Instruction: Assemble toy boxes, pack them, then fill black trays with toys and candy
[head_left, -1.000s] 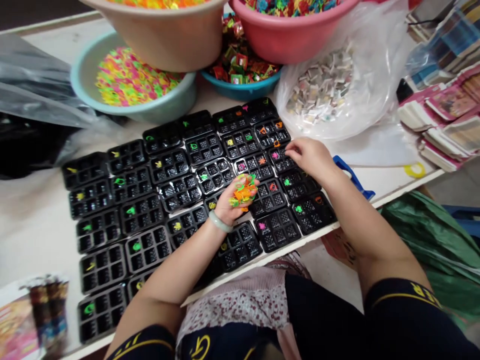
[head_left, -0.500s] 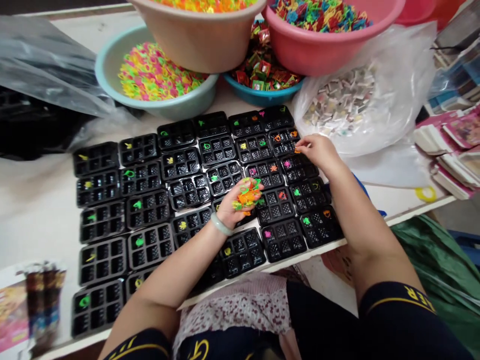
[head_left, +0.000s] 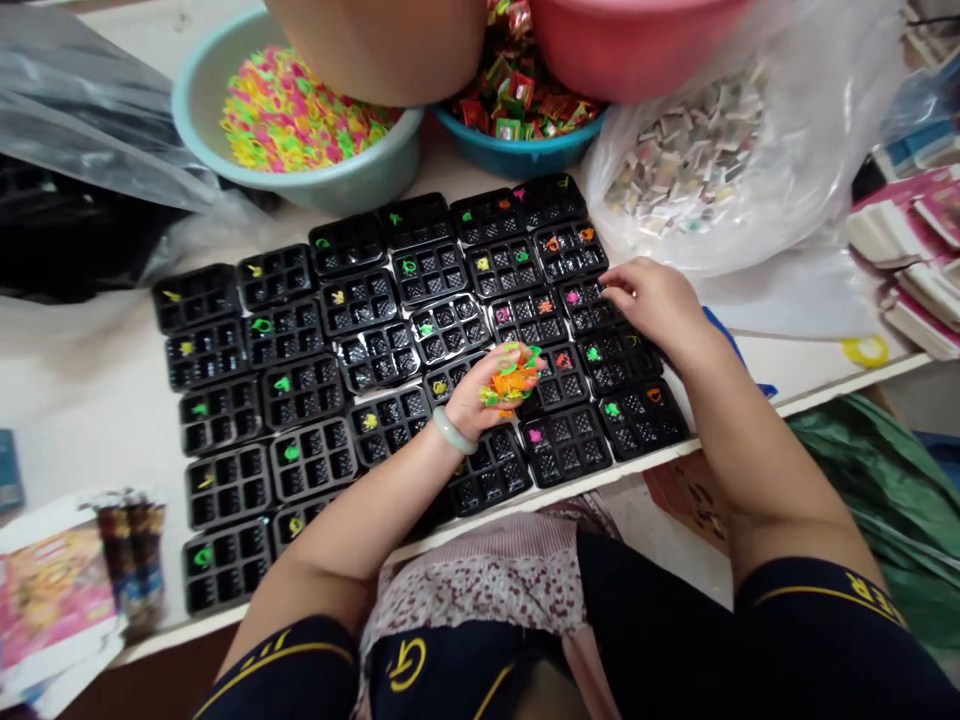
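My left hand point(head_left: 472, 398), with a pale bangle at the wrist, is cupped palm up around a handful of small plastic toy rings point(head_left: 513, 380) in orange, green and yellow. It hangs over the middle of the black compartment trays point(head_left: 568, 447). My right hand point(head_left: 656, 300) reaches to a tray point(head_left: 592, 318) in the right column, beside a pink piece point(head_left: 572, 297). Its thumb and fingers are pinched together at that tray's upper edge; whatever they hold is hidden. Many trays have one or two small coloured pieces in their compartments.
Behind the trays stand a pale green basin point(head_left: 187, 130) of coloured rings, a blue basin point(head_left: 540, 155) of wrapped packets, a beige tub point(head_left: 382, 50) and a pink tub point(head_left: 630, 50). A clear bag point(head_left: 817, 180) of small pieces lies right, a yellow ring point(head_left: 865, 350) near the edge.
The view has shifted a little. My right fingers have moved in against the tray, and the orange piece seen in them is out of sight. My left hand keeps its handful.
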